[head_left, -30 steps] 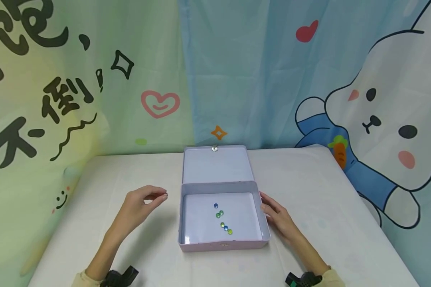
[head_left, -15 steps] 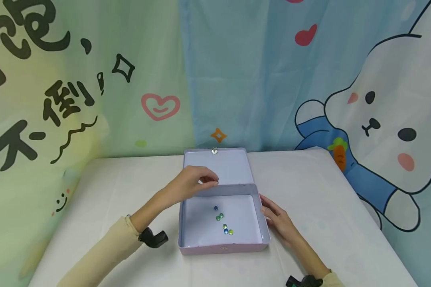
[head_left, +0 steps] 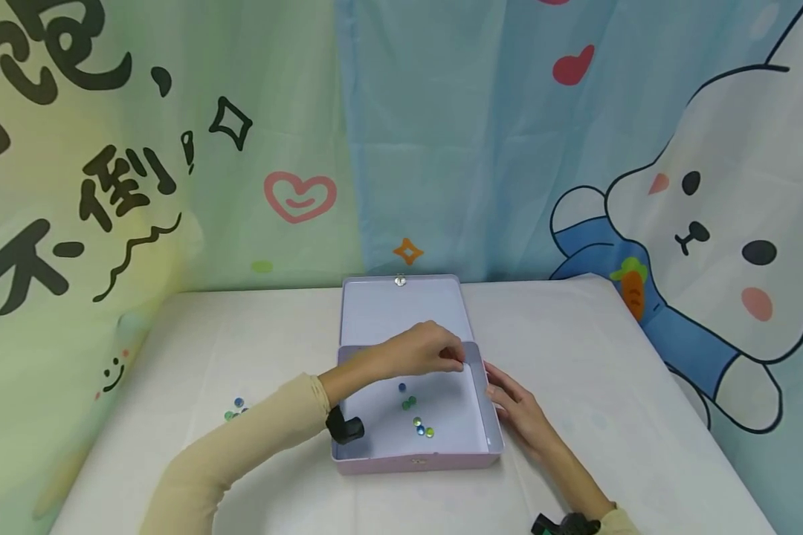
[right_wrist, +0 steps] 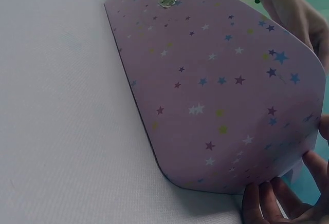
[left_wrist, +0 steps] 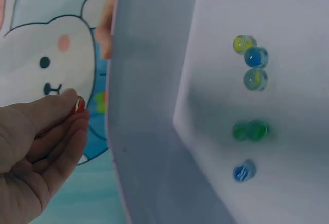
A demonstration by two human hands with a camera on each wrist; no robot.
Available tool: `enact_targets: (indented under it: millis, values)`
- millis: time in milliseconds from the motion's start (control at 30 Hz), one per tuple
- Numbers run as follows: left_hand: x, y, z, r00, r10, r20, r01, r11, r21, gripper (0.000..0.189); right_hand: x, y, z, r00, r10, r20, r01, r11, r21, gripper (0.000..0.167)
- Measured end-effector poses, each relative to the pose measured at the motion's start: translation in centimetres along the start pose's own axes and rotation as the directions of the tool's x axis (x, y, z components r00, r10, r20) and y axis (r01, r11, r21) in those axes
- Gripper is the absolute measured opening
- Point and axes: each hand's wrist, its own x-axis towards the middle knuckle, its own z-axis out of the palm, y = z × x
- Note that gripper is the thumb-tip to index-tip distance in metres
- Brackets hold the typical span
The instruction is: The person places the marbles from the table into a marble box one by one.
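A pinkish-lilac tin box (head_left: 442,461) stands on the table with its lid (head_left: 401,308) folded back. My left hand (head_left: 428,348) is over the box's back right part, near the corner. Thumb and finger pinch a red marble (left_wrist: 79,104), which shows in the left wrist view beside the box wall. Inside the box lie several glass marbles, among them a lone blue marble (head_left: 402,387), a green marble (head_left: 412,400) and a yellow-green marble (head_left: 430,432). My right hand (head_left: 522,405) rests its fingers against the right wall of the box, seen star-patterned in the right wrist view.
On the table's left side lie more marbles, including a blue marble (head_left: 239,402) and a green marble (head_left: 229,416), partly hidden by my left sleeve (head_left: 254,427). A white cloth (head_left: 642,446) covers the table. A printed curtain (head_left: 421,134) hangs behind.
My left hand has moved right from beside the box, across its back edge, to above its right part, the marble still pinched. My right hand stays at the box's wall.
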Motion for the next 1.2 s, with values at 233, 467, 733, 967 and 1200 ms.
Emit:
enact_targets:
  millis: [233, 467, 733, 967, 1200]
  values:
    - [1.4, -0.8, 2.5, 0.996, -0.018, 0.090, 0.012, 0.998, 0.060, 0.011, 0.0, 0.0, -0.1, 1.000, 0.010, -0.001, -0.010, 1.000, 0.006, 0.057]
    - [2.3, -2.1, 5.2, 0.985, -0.014, 0.174, 0.000, 0.997, 0.076, 0.009, 0.0, 0.0, -0.2, 1.000, 0.008, -0.007, -0.008, 1.000, 0.010, 0.057]
    - [2.6, -2.4, 6.5, 0.983, -0.035, 0.182, 0.018, 0.995, 0.095, 0.010, -0.1, 0.0, -0.1, 1.000, -0.004, 0.007, 0.004, 1.000, 0.000, 0.057]
    - [2.8, -2.3, 6.7, 0.982, -0.081, 0.170, 0.057, 0.988, 0.141, 0.012, 0.0, -0.1, -0.1, 1.000, 0.002, -0.003, -0.002, 1.000, 0.009, 0.056]
    - [2.8, -2.1, 6.8, 0.980, -0.090, 0.176, 0.062, 0.986, 0.157, 0.012, -0.1, 0.0, -0.1, 1.000, -0.003, 0.009, 0.003, 1.000, -0.001, 0.056]
